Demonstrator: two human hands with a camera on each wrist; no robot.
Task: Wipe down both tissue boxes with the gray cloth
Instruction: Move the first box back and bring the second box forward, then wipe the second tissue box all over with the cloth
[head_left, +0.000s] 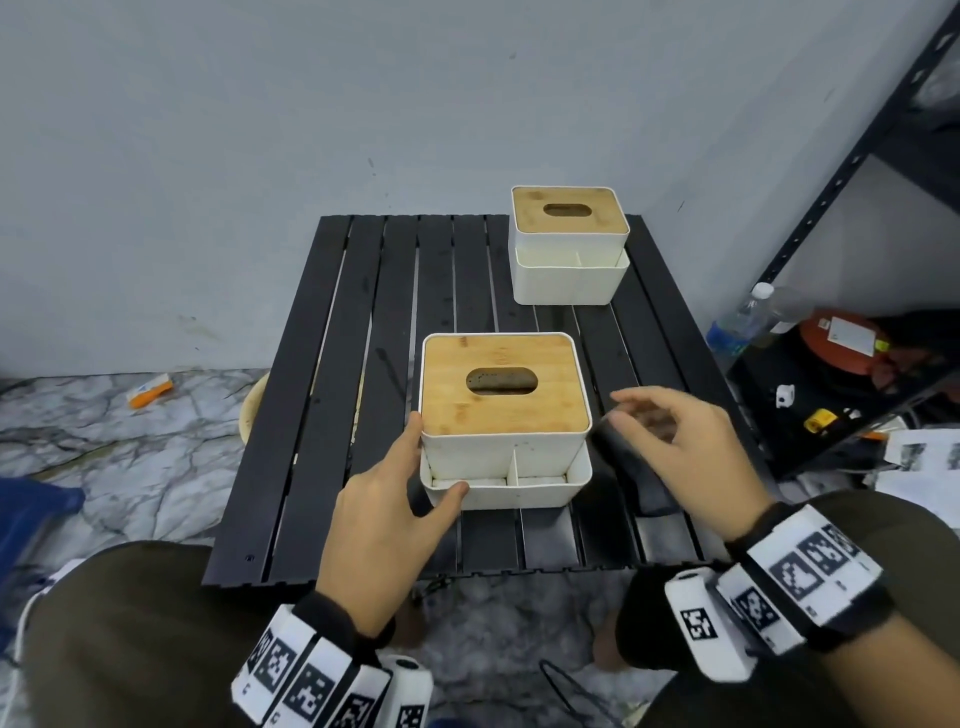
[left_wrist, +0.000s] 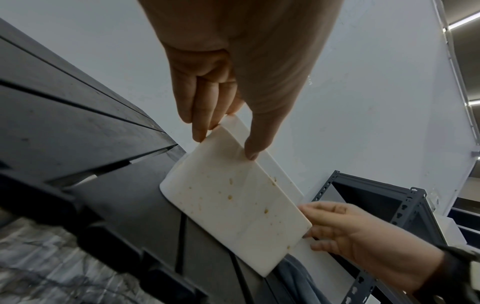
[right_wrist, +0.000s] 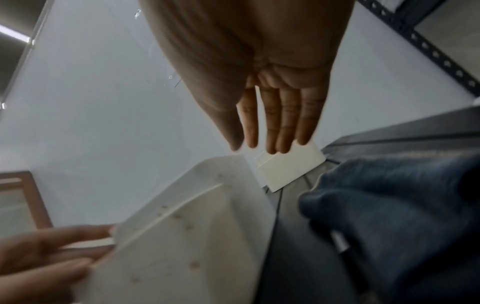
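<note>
Two white tissue boxes with bamboo lids stand on a black slatted table (head_left: 363, 338). The near box (head_left: 504, 415) (left_wrist: 233, 216) (right_wrist: 187, 236) has brownish spots on its white front. My left hand (head_left: 434, 457) (left_wrist: 225, 147) rests on its front left corner: straight fingers lie on the left side, the thumb on the front tray. The dark gray cloth (head_left: 639, 478) (right_wrist: 402, 216) lies crumpled just right of that box. Over it hovers my right hand (head_left: 631, 413) (right_wrist: 259, 148), fingers relaxed and holding nothing. The far box (head_left: 569, 244) (right_wrist: 288, 170) sits at the back right.
A black metal shelf (head_left: 831, 208) stands close to the table's right side, with a water bottle (head_left: 737, 322) and clutter at its foot. An orange packet (head_left: 150, 389) lies on the marble floor at the left. A pale wall backs the table. My knees flank the front edge.
</note>
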